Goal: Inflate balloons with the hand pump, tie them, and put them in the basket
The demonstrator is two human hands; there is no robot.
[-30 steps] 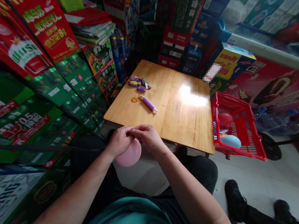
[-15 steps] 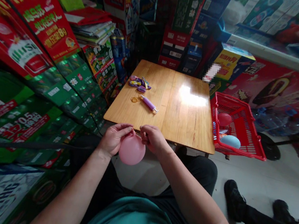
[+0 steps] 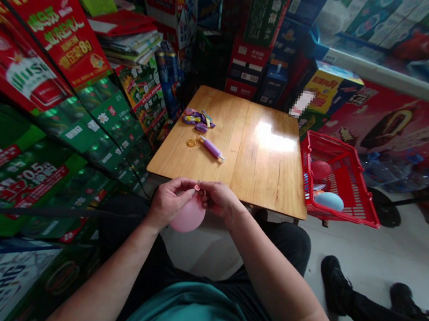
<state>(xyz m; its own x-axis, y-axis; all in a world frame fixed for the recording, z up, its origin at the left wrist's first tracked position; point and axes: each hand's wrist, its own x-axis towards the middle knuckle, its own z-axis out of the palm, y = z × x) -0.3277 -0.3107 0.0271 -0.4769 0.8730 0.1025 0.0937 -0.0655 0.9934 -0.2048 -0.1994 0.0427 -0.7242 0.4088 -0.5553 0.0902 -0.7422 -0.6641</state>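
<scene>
Just off the near edge of the wooden table (image 3: pixel 222 113), the left hand (image 3: pixel 170 203) and the right hand (image 3: pixel 218 199) meet above the person's lap. Both are closed on the neck of an inflated pink balloon (image 3: pixel 188 217), pinching it from either side between fingers and thumbs, with its small tip (image 3: pixel 197 187) poking up between them. The balloon hangs below the grip, lower than the tabletop. Fingers cover most of the neck, so it is hard to tell whether it has been knotted.

Toward the table's left side lie a small heap of limp purple and yellow balloons (image 3: pixel 197 120), a thin gold-coloured loop (image 3: pixel 192 143) and a purple tube-shaped pump (image 3: pixel 212 149), all well apart from the hands. Just beside the table's right edge, a red plastic basket (image 3: pixel 323 217) holds a darker pink balloon (image 3: pixel 320 170) and a pale blue balloon (image 3: pixel 328 200). Further right on the floor are another person's black shoes (image 3: pixel 335 285). Printed cartons (image 3: pixel 254 64) are stacked high behind the table.
</scene>
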